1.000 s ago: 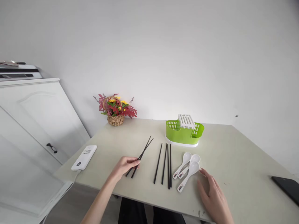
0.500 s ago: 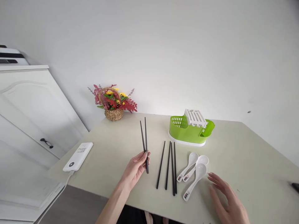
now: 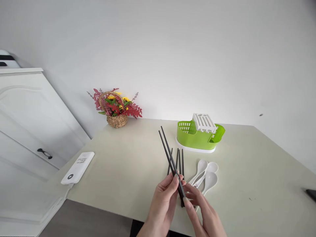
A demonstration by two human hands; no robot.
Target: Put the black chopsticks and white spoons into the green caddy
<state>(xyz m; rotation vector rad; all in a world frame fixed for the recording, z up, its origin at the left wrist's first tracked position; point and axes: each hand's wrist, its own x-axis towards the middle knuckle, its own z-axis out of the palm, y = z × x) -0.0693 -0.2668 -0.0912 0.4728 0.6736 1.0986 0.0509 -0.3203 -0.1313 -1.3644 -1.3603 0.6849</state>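
My left hand (image 3: 165, 197) pinches a pair of black chopsticks (image 3: 169, 151) around their lower half, thin tips pointing up and away to the left. The thumb and fingers of my right hand (image 3: 202, 207) close around the thick lower ends of the same pair. Behind the hands, several more black chopsticks (image 3: 183, 161) lie on the table, partly hidden. Three white spoons (image 3: 211, 180) lie overlapping to their right, their handles partly covered by my right hand. Farther back stands a green utensil holder (image 3: 192, 140) with a white slotted top and white base.
A wicker basket (image 3: 117, 121) of artificial flowers stands at the back left of the table (image 3: 123, 164). Near the left edge lies a white power bank (image 3: 78, 168) with a cable. A white cabinet (image 3: 37, 125) is at the left. A dark object (image 3: 311, 194) shows at the far right.
My left hand has moved right with the chopsticks, which now lean left. My right hand has come over from beside the spoons and closed on their lower ends. The view has shifted slightly.
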